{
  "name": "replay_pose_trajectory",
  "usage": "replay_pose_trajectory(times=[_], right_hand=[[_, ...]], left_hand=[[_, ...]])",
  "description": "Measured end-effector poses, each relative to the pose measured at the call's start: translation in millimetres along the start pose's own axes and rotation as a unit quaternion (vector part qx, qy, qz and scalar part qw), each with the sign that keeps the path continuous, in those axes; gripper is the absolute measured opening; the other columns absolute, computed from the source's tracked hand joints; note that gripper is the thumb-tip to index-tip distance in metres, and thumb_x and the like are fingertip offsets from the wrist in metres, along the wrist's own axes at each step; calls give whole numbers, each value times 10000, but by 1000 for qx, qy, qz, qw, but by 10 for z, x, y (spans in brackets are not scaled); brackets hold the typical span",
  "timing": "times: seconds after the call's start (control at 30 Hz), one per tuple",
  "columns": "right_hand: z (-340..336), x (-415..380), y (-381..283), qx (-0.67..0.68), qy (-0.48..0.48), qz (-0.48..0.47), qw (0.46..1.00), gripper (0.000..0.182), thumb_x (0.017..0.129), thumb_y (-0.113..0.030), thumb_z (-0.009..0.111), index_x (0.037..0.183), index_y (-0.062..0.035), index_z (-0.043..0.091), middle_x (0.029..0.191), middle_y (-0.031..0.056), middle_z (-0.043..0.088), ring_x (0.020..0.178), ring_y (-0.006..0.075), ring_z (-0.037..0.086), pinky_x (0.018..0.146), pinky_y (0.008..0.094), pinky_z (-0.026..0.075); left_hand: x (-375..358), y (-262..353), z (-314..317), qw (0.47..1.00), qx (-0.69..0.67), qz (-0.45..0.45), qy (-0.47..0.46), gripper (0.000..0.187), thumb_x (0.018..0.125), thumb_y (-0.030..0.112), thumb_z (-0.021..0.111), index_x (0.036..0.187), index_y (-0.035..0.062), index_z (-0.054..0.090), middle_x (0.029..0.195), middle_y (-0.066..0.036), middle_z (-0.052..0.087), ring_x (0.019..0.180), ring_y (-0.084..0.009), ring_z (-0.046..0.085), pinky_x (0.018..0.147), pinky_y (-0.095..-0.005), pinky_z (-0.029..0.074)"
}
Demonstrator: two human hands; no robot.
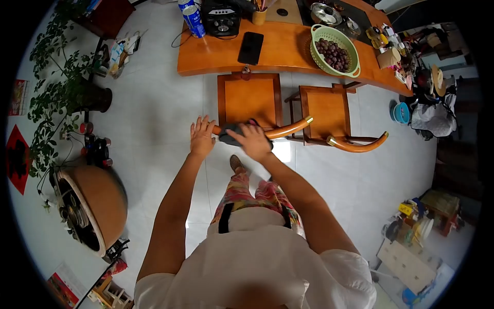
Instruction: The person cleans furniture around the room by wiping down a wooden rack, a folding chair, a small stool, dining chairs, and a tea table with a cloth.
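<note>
A wooden chair (249,98) with a curved top rail stands in front of me, its seat toward the table. My left hand (202,136) grips the left end of that rail, fingers laid over it. On the middle of the rail, my right hand (250,141) presses a dark cloth (230,135), its fingers bent over it. Part of the cloth is hidden under the palm. The rail's right end, with a brass-coloured tip, shows past my right hand.
A second wooden chair (325,110) stands to the right. The wooden table (288,49) holds a black phone (251,48), a green colander (319,64) of grapes, cans and a black device. To the left are a potted plant (92,98) and a large clay pot (105,206).
</note>
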State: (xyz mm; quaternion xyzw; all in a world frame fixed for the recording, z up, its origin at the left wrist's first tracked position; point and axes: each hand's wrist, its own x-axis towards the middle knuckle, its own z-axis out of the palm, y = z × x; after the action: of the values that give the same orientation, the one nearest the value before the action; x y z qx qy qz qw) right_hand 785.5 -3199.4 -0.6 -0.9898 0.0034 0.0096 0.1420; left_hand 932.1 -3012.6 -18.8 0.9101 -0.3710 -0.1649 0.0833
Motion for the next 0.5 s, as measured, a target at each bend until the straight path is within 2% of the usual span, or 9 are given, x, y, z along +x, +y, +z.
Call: replay_pose_trajectory(times=[0.03, 0.07, 0.13, 0.2, 0.27, 0.3, 0.4, 0.43, 0.5], right_hand=[[-142, -94, 142, -9, -74, 27, 997, 709, 877, -172, 613, 1517, -335, 355, 1335, 144, 511, 1255, 324, 475, 1076, 536, 336], [-295, -209, 314, -6, -92, 46, 995, 779, 842, -187, 669, 1527, -333, 328, 1291, 140, 527, 1235, 321, 483, 1069, 525, 340], [-372, -479, 742, 15, -64, 79, 995, 753, 810, -220, 721, 1487, -311, 405, 1251, 140, 546, 1244, 329, 478, 1071, 506, 329], [-449, -675, 1081, -46, -14, 94, 994, 690, 808, -254, 726, 1445, -288, 462, 1264, 101, 556, 1242, 290, 485, 1084, 489, 317], [-550, -706, 1251, -35, -5, 131, 991, 622, 821, -267, 713, 1407, -256, 505, 1259, 86, 566, 1230, 274, 494, 1094, 488, 306], [-545, -652, 1267, -35, 20, 128, 991, 528, 839, -312, 694, 1335, -196, 556, 1225, 94, 596, 1220, 277, 509, 1077, 477, 320], [-502, -387, 1109, -21, -108, 179, 978, 434, 860, -360, 672, 1228, -144, 592, 1190, 108, 627, 1212, 288, 527, 1051, 458, 339], [-382, -343, 1105, 7, -102, 142, 985, 402, 877, -413, 643, 1141, -111, 605, 1151, 125, 657, 1175, 302, 566, 1020, 448, 365], [-329, -186, 1022, 3, -146, 116, 983, 421, 917, -453, 585, 1130, -91, 609, 1057, 148, 696, 1001, 325, 659, 908, 446, 469]], left_hand=[[40, -49, 51, 999, 17, 30, 39, 657, 751, 105, 763, 1358, 151, 514, 1508, -85, 387, 1439, -326, 287, 1167, -483, 254], [83, -84, 62, 999, 13, 40, 34, 610, 747, 110, 766, 1311, 143, 537, 1451, -81, 432, 1399, -321, 329, 1142, -475, 290], [196, -102, 81, 998, 5, 64, 24, 516, 737, 122, 772, 1217, 127, 582, 1337, -72, 521, 1318, -312, 412, 1092, -458, 364], [308, -13, -48, 997, 26, 63, -24, 430, 719, 125, 778, 1117, 116, 615, 1215, -61, 567, 1215, -298, 468, 1013, -440, 423], [383, 30, -78, 995, 51, 63, -54, 358, 705, 127, 780, 1035, 109, 644, 1119, -54, 602, 1137, -289, 509, 954, -428, 461], [411, 22, -60, 994, 64, 65, -60, 328, 701, 128, 779, 1004, 108, 655, 1084, -52, 613, 1110, -286, 521, 934, -425, 469], [431, -6, -36, 993, 68, 72, -58, 264, 696, 135, 772, 941, 104, 678, 1017, -56, 638, 1057, -284, 549, 900, -422, 487], [429, 2, -46, 994, 64, 75, -52, 247, 696, 137, 768, 925, 102, 684, 1001, -59, 644, 1044, -285, 556, 892, -422, 492], [437, 36, -62, 994, 61, 75, -54, 224, 706, 139, 758, 915, 104, 685, 970, -61, 649, 1019, -286, 566, 870, -419, 502]])
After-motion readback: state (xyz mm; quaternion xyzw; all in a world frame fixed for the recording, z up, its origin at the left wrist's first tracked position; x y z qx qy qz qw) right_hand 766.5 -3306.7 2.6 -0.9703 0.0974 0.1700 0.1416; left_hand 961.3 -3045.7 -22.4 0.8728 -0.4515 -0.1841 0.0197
